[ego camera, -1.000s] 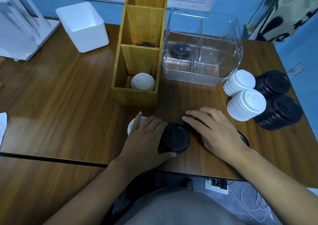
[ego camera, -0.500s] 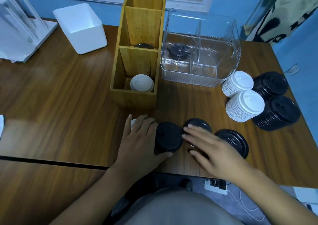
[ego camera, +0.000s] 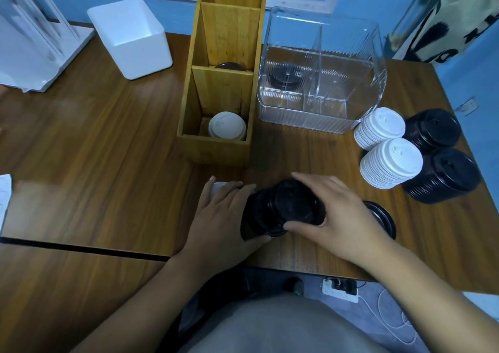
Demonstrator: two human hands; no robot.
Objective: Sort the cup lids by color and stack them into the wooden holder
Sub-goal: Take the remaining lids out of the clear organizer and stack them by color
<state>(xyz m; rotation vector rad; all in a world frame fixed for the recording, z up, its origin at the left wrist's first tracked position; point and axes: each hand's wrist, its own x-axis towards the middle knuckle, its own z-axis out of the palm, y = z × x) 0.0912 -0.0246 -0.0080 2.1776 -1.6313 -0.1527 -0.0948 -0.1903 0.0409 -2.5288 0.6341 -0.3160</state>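
Right hand point(ego camera: 343, 217) now clamping black lid point(ego camera: 293, 206) onto black stack point(ego camera: 263, 215) gripped by left hand point(ego camera: 221, 217), apparently seated; holder point(ego camera: 216, 150) next.

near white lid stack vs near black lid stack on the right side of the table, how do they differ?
Colour: the near white stack is white, the near black stack black. Position: the white one sits closer to the wooden holder, the black one nearer the table's right edge. The black stack looks somewhat bulkier. Both are untouched, lids nested top side up, and lean slightly.
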